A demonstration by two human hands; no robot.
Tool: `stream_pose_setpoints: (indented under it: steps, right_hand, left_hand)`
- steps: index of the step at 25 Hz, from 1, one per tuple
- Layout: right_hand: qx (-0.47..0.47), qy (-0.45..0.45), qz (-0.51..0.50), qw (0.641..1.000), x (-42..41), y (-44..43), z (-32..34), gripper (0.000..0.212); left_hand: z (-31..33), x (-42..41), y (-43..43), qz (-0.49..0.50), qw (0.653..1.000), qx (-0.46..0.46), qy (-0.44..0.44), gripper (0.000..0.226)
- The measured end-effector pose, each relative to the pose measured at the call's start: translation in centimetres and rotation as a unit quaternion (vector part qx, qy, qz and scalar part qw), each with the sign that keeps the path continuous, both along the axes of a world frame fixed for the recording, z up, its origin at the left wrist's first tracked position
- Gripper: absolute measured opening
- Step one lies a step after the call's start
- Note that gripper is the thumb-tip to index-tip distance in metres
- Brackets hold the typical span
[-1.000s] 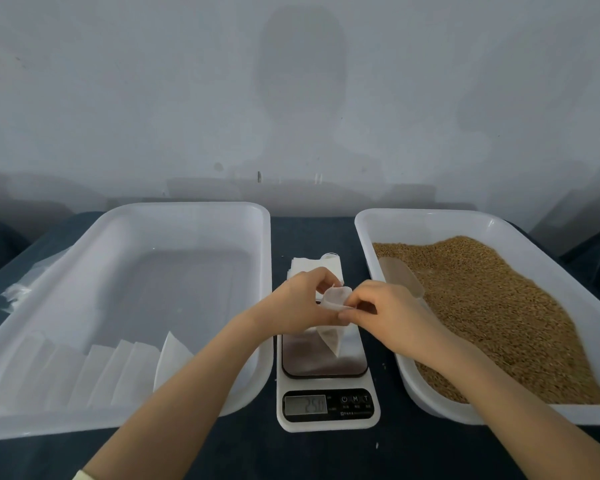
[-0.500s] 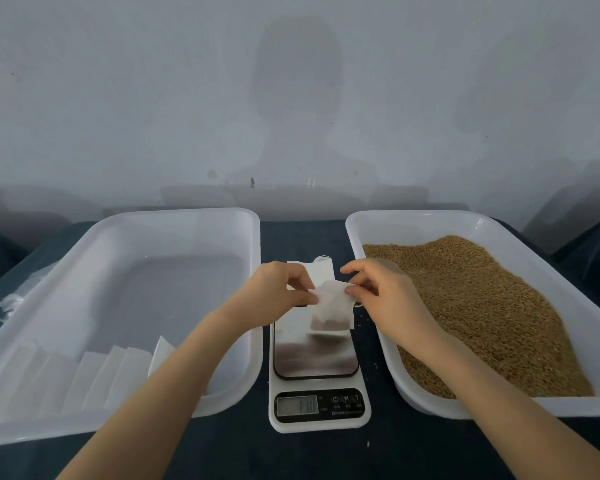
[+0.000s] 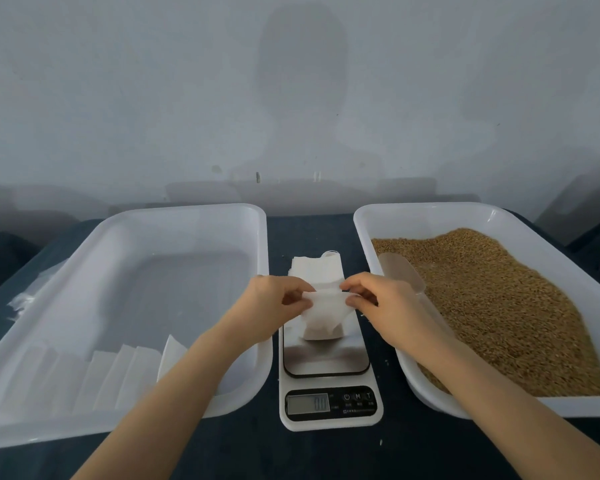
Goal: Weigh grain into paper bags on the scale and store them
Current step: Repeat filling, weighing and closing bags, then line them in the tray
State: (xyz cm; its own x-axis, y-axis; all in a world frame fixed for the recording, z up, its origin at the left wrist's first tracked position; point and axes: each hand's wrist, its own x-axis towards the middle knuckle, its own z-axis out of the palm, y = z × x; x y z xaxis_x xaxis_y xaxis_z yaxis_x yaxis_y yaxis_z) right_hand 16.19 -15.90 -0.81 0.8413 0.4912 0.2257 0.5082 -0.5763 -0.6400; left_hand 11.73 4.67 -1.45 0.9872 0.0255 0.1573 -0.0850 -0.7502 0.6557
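Scale (image 3: 329, 407) nearest, display reads 0.0. Over its plate, left hand (image 3: 274, 306) and right hand (image 3: 388, 306) each pinch the top edge of a white paper bag (image 3: 326, 313), fingers clamped on it. Left tray (image 3: 187, 216) holds a row of bags (image 3: 118, 375). Right tray (image 3: 430, 211) holds grain (image 3: 499, 306) and a scoop (image 3: 400, 275). A stack of bags (image 3: 317, 271) lies beyond the scale on the dark surface (image 3: 309, 230).

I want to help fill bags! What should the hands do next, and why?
Probably fold shut the top of the paper bag: left hand and right hand pinch it, it looks plump, the scoop lies in the grain, and the scale seems to read zero.
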Motion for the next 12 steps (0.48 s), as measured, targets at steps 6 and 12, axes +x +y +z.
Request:
stream_pose_setpoints:
  steps: [6,12]
  right_hand:
    - [0.004,-0.003,0.000,1.000,0.04,-0.09,0.00,0.021]
    - [0.002,-0.010,-0.003,1.000,-0.12,-0.11,0.16,0.021]
  left_hand:
    - [-0.10,-0.13,-0.19,-0.018,0.998,0.044,-0.041,0.015]
    - [-0.02,-0.31,-0.37,-0.019,0.998,0.029,-0.053,0.014]
